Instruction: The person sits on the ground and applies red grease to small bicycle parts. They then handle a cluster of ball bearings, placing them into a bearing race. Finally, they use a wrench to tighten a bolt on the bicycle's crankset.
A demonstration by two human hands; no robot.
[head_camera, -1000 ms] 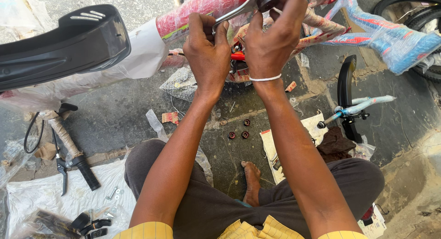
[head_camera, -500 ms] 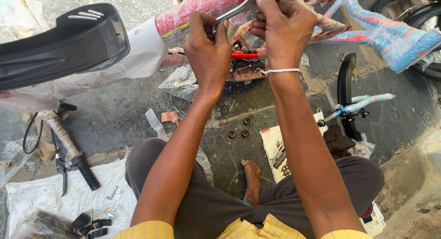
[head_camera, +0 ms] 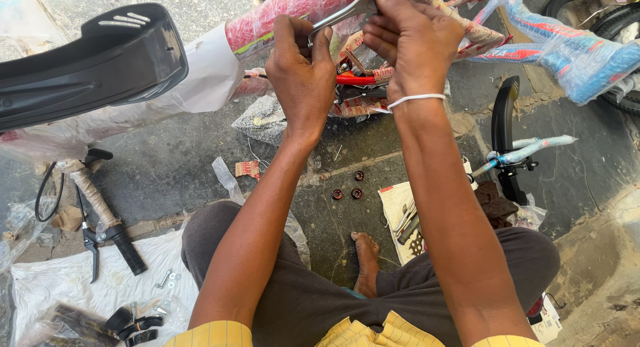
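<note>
Looking down from a head camera at a person seated on a dark stone floor, arms stretched forward over a wrapped bicycle frame that runs across the top of the view in red-patterned plastic, with a second tube in blue wrap at the upper right beside a black tyre; a large black plastic saddle fills the upper left, resting over white wrapping; a white sheet lies on the floor at the lower left, carrying a few loose bolts, black brake levers, and a wrapped handlebar with a black grip lying just beside pliers; a black mudguard stands upright at the right, near a pale blue bar; the person's bare foot rests between the knees, close to a paper holding small tools; three small dark round parts sit on the floor ahead of the foot; the left hand is curled tight around the shaft of a silver spanner, which slants up to the right against the frame; the right hand, wearing a white band at the wrist, has its fingers pressed together over the spanner's upper end at the top edge of the view
</note>
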